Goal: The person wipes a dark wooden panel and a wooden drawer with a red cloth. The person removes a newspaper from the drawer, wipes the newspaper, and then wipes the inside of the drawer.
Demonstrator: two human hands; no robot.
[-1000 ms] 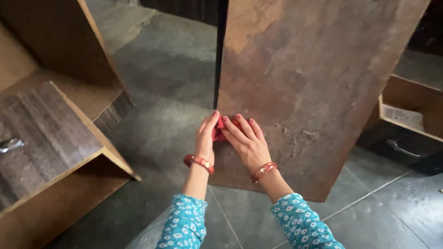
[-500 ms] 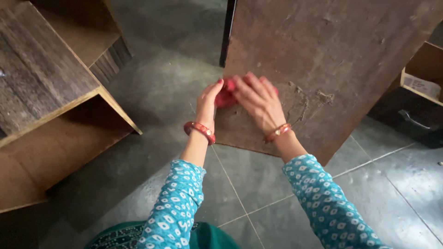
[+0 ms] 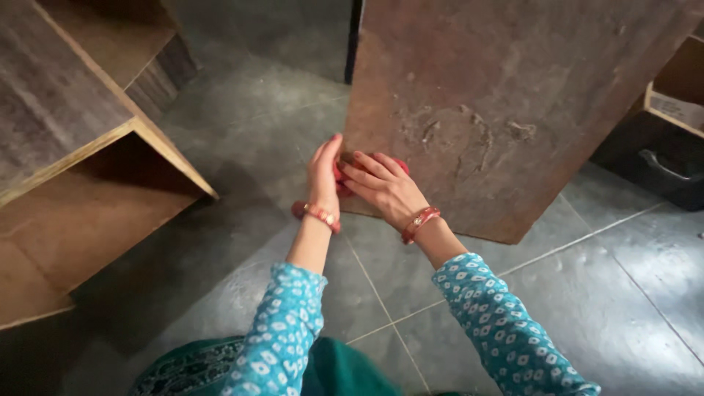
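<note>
A large brown wooden board (image 3: 506,103) stands upright on the grey tiled floor, its face rough and stained. Against its lower left corner I press a red cloth (image 3: 396,164), mostly covered by my fingers. My right hand (image 3: 381,187) lies flat over the cloth on the board's face. My left hand (image 3: 325,172) holds the board's left edge beside the cloth, fingers touching the cloth. Both wrists wear red bangles.
A wooden cabinet carcass (image 3: 81,139) with open compartments lies to the left. At the right, a wooden drawer box (image 3: 678,92) sits above a dark drawer front with a metal handle (image 3: 664,170). Grey floor tiles (image 3: 572,293) spread below.
Both hands and the red cloth moved down and left on the board, from its middle-left area to its lower left corner. The camera view shifted as well.
</note>
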